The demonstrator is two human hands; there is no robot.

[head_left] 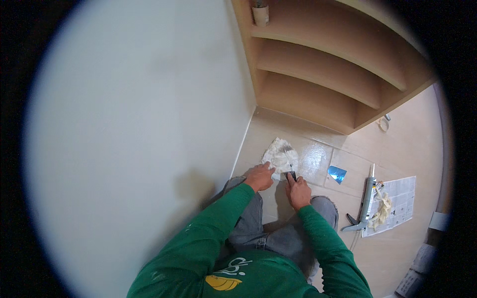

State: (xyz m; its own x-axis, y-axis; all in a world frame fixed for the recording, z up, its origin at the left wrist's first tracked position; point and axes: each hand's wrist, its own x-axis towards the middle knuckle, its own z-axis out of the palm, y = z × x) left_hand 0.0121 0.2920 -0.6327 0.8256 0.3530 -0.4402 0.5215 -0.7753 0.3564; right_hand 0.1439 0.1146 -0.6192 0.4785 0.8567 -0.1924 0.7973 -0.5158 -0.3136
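On the tiled floor in front of my knees lies a crumpled white rag (279,158) with dark smudges. My left hand (261,177) grips its near left edge with bent fingers. In my right hand (299,192) is a putty knife (291,175) with a dark handle. Its thin blade points away from me over the rag, and I cannot make out its tip clearly. A small blue reflective piece (337,174) lies on the tiles to the right of the rag.
A wall (149,124) rises close on my left. Ahead stands a wooden shelf unit (318,74) with a cup (261,15) on it. To the right, a caulking gun (366,201) rests by a newspaper sheet (402,198) bearing crumpled material (381,211). A tape roll (383,124) lies near the shelf.
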